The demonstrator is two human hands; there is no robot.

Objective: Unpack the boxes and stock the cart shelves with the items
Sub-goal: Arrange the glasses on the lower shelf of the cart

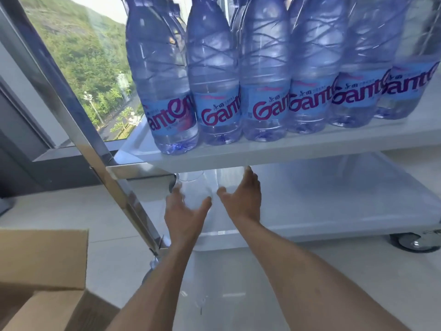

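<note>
Below the bottles, both hands reach in

Under the cart shelf [274, 152] lined with water bottles [265, 75], the left hand [185, 211] spreads its fingers around clear plastic cups [195, 187]. Beside it, the right hand [242, 199] lies flat with straight fingers, holding nothing. A cardboard box [43, 261] sits lower left of the shelf.

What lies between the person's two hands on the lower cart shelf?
In the head view, a clear plastic cup stands between them; the left hand touches it, the right hand is beside it, fingers straight.
</note>
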